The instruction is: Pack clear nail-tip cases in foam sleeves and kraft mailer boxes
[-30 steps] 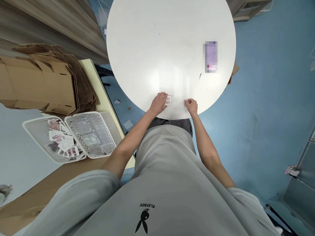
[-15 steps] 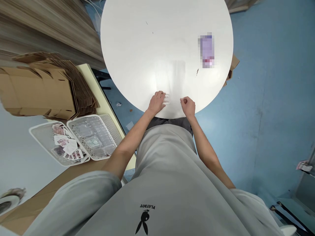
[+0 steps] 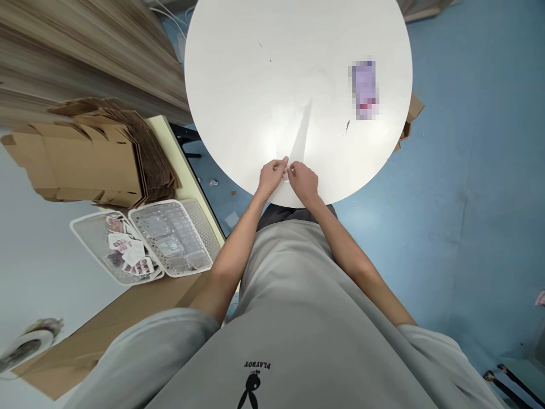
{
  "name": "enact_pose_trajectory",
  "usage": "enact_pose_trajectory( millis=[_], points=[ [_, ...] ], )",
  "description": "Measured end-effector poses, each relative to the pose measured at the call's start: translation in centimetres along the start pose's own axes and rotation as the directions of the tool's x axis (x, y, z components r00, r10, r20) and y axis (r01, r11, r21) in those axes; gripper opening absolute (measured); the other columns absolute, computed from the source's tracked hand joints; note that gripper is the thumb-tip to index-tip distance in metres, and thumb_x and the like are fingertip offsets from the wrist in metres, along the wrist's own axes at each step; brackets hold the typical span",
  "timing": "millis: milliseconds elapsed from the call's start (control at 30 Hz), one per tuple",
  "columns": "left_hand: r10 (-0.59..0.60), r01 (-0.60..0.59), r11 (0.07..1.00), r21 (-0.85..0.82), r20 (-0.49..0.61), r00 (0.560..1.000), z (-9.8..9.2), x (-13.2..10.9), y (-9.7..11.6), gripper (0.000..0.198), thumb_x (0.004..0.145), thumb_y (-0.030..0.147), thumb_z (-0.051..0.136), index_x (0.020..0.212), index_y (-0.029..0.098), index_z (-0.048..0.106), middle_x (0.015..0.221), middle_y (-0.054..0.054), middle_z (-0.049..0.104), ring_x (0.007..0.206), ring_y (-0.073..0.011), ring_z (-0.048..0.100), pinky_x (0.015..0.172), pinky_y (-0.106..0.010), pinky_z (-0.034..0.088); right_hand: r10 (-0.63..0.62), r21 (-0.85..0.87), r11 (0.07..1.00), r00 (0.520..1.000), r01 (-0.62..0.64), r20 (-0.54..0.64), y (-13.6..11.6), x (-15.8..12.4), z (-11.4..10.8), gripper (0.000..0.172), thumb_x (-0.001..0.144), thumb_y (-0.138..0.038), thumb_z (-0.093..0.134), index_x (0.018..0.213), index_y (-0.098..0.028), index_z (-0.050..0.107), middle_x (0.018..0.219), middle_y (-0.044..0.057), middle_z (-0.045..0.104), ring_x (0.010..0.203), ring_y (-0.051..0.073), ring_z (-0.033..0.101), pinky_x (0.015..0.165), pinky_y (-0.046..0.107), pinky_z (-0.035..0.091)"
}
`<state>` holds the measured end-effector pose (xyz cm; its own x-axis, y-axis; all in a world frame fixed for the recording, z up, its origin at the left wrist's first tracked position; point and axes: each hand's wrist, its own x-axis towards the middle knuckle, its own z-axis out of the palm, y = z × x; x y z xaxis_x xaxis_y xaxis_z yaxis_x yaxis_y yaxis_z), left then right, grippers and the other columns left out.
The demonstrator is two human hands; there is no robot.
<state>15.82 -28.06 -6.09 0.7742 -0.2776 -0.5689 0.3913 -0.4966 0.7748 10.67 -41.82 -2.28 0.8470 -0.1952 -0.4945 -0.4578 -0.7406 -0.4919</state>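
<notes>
At the near edge of the round white table (image 3: pixel 238 85), my left hand (image 3: pixel 271 177) and my right hand (image 3: pixel 303 182) are together, fingertips touching. Both pinch a thin clear plastic bag (image 3: pixel 298 133) that lies flat on the table and stretches away from me; its right side is folded over towards the left. A small clear case sits between my fingers, mostly hidden by them.
A blurred purple object (image 3: pixel 365 89) lies on the table's far right. To my left are a stack of flat cardboard boxes (image 3: pixel 89 156) and two white mesh trays (image 3: pixel 170 236) with small clear cases and printed cards. Blue floor lies to the right.
My right hand has moved left to meet my left hand, drawing the bag's right edge over with it. The small case, visible before by my left fingers, is now covered.
</notes>
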Motion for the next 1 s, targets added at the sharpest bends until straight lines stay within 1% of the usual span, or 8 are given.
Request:
enact_pose_trajectory(
  millis=[100,200,333,433,533,700,900,1000],
  points=[
    [-0.203,0.217,0.94,-0.265,0.08,0.976,-0.1,0.1,-0.4,0.038,0.104,0.052,0.068,0.088,0.018,0.076,0.095,-0.01,0.081,0.093,-0.0228,0.077,0.092,-0.036,0.064,-0.046,0.035,0.998,0.998,0.044,0.048,-0.7,0.6,1.3,0.03,0.119,-0.034,0.047,0.123,-0.02,0.074,0.123,0.013,0.079,0.108,0.03,0.073,0.095,0.038,0.053],
    [-0.286,0.272,0.913,-0.304,-0.004,0.958,0.1,0.3,-1.6,0.021,0.094,0.034,0.072,0.08,0.019,0.074,0.078,-0.005,0.074,0.081,-0.0185,0.072,0.084,-0.032,0.062,-0.068,0.057,0.996,0.992,0.062,0.104,-0.3,0.3,2.3,0.027,0.117,-0.038,0.056,0.125,-0.021,0.074,0.126,0.014,0.078,0.111,0.031,0.074,0.099,0.041,0.055],
    [-0.253,0.23,0.95,-0.212,-0.088,0.964,0.2,0.6,-3.0,0.018,0.091,0.034,0.073,0.079,0.022,0.072,0.076,-0.004,0.072,0.079,-0.0197,0.069,0.083,-0.034,0.059,-0.035,0.101,0.994,0.998,0.031,0.047,2.5,-0.8,2.6,0.03,0.114,-0.048,0.061,0.124,-0.023,0.074,0.128,0.012,0.078,0.112,0.029,0.074,0.1,0.041,0.057],
    [-0.233,0.219,0.969,-0.117,-0.13,0.964,0.1,0.9,-3.7,0.014,0.09,0.035,0.074,0.087,0.022,0.075,0.089,-0.008,0.078,0.089,-0.0227,0.072,0.088,-0.036,0.059,0.087,0.149,0.986,0.995,-0.08,-0.039,5.0,-1.2,2.3,0.029,0.113,-0.046,0.06,0.124,-0.022,0.073,0.13,0.013,0.078,0.108,0.027,0.075,0.1,0.041,0.058],
    [-0.227,0.222,0.974,-0.05,-0.143,0.963,0.1,1.0,-4.3,0.015,0.092,0.034,0.071,0.095,0.021,0.077,0.097,-0.01,0.08,0.095,-0.0239,0.072,0.09,-0.036,0.059,0.194,0.219,0.958,0.98,-0.183,-0.031,6.6,-0.7,2.4,0.03,0.108,-0.042,0.065,0.128,-0.021,0.071,0.135,0.015,0.078,0.108,0.028,0.075,0.103,0.045,0.058],
    [-0.211,0.214,0.977,0.001,-0.158,0.965,0.3,1.1,-4.7,0.014,0.093,0.031,0.067,0.095,0.021,0.077,0.097,-0.01,0.08,0.095,-0.0237,0.073,0.09,-0.036,0.059,0.304,0.359,0.883,0.951,-0.302,0.052,6.0,0.7,3.4,0.038,0.1,-0.045,0.074,0.128,-0.019,0.069,0.128,0.015,0.081,0.111,0.028,0.076,0.105,0.044,0.058],
    [-0.216,0.216,0.976,-0.016,-0.142,0.966,0.6,1.1,-4.7,0.016,0.094,0.034,0.069,0.099,0.021,0.078,0.096,-0.009,0.08,0.092,-0.0236,0.074,0.09,-0.036,0.06,0.364,0.461,0.818,0.93,-0.344,0.049,4.9,1.4,4.2,0.03,0.092,-0.051,0.077,0.095,-0.022,0.067,0.111,0.01,0.08,0.106,0.026,0.073,0.1,0.04,0.058],
    [-0.204,0.203,0.979,-0.022,-0.09,0.975,0.5,1.1,-4.6,0.022,0.097,0.039,0.069,0.106,0.021,0.078,0.1,-0.01,0.08,0.094,-0.0241,0.074,0.092,-0.038,0.06,0.347,0.617,0.718,0.934,-0.323,0.084,5.2,1.3,3.9,0.035,0.09,-0.056,0.077,0.091,-0.022,0.067,0.106,0.008,0.08,0.104,0.024,0.073,0.095,0.037,0.059]
  ],
)
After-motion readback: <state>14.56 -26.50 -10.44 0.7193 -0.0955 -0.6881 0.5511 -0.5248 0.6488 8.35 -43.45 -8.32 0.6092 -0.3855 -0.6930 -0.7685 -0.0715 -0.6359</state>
